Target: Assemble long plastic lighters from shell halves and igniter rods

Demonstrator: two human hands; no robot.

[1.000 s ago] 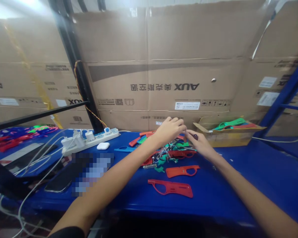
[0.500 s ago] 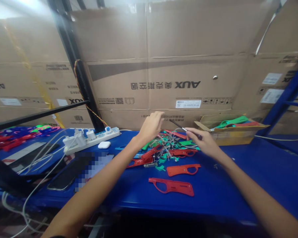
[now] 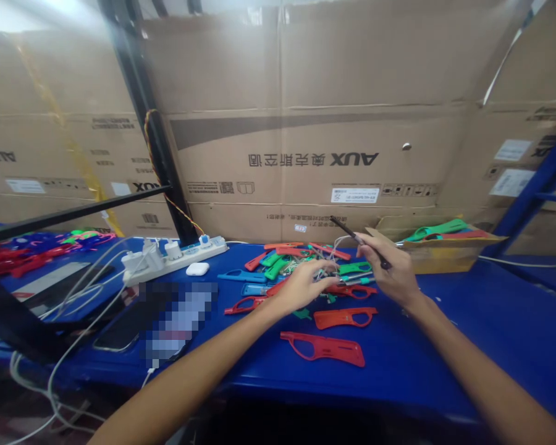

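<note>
My left hand (image 3: 308, 281) is low over a pile of small parts, fingers curved and thumb apart, with nothing visibly held. Its fingertips are beside thin pale wires and a silver piece with a green end (image 3: 354, 280). To the right and slightly higher, my right hand (image 3: 389, 262) is closed around a thin dark stick-like tool (image 3: 347, 230), which points up and left; its exact kind is unclear. In front of the pile lie an orange gun-shaped plastic shell (image 3: 338, 318) and a red one (image 3: 338, 351), each with a trigger loop. Blue shells (image 3: 241, 275) and green shells (image 3: 275, 267) lie among the pile.
An open cardboard box (image 3: 440, 256) holding green and red shells stands at the back right. On the left are a white power strip (image 3: 180, 259) with chargers, a white earbud case (image 3: 197, 269), a dark phone (image 3: 120, 334) and loose cables. Cardboard sheets (image 3: 306, 80) wall the back.
My left hand has come down from above the pile to its parts. My right hand has shifted slightly right, still holding the dark tool. The view has moved a little.
</note>
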